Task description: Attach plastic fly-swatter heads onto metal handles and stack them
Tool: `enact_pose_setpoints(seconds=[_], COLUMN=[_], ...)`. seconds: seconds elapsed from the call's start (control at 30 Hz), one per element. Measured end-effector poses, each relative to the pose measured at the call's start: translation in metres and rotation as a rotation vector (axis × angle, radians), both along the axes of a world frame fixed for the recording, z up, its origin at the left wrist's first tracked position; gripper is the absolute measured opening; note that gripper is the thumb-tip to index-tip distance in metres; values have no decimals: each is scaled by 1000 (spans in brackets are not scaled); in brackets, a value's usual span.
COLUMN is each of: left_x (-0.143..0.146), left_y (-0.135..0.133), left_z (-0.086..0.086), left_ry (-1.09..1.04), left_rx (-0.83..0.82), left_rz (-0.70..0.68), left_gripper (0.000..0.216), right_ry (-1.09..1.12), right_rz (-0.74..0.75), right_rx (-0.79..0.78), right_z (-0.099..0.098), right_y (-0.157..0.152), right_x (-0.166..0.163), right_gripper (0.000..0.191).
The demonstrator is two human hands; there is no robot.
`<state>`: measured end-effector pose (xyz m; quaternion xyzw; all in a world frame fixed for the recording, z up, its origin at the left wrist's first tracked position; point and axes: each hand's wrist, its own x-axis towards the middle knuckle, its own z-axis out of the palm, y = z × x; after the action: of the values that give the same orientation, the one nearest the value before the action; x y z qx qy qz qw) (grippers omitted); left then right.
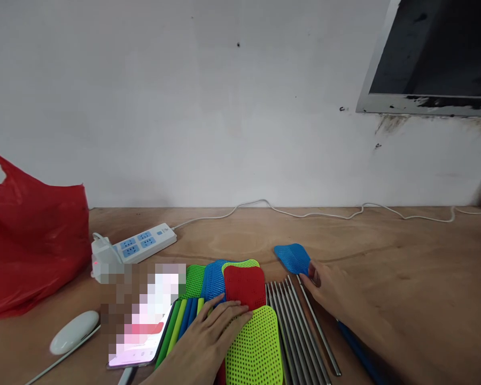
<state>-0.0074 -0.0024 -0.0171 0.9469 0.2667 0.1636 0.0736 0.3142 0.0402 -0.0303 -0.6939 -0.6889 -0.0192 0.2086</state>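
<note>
Perforated plastic fly swatter heads in green, blue, red and yellow-green lie overlapping in the middle of the table, among them a red fly swatter head (245, 286) and a yellow-green fly swatter head (254, 347). My left hand (214, 331) rests flat across them, fingers stretched out. Beneath and left of it are several coloured tube handles (180, 323). My right hand (324, 283) grips a blue fly swatter head (292, 258) by its near edge, slightly raised. Several metal rods (296, 331) lie side by side between my hands, with one rod (318, 326) set apart just below my right hand.
A lit, pixelated phone (150, 315) lies left of the handles. Behind it are a power strip (148, 242) with a plugged charger and a white cable. A white mouse-shaped object (75, 331) and red plastic bag (36, 235) stand left. A blue tube (356, 350) lies under my right forearm.
</note>
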Motion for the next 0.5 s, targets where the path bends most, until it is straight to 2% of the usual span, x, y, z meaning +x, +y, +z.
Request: enact_pose_setpoints(seconds=[0.13, 0.27, 0.5], left_x=[1, 2, 2], left_y=[-10, -16, -11], left_z=[15, 25, 15], left_ry=[-15, -35, -115], left_rx=[34, 91, 141], left_rz=[15, 87, 262], left_gripper=[95, 98, 97], right_ry=[-60, -89, -101], right_rz=[28, 56, 75], right_rx=[-75, -156, -280], right_z=[9, 16, 27], right_y=[-8, -14, -18], right_x=[-8, -13, -14], right_gripper=[29, 25, 15])
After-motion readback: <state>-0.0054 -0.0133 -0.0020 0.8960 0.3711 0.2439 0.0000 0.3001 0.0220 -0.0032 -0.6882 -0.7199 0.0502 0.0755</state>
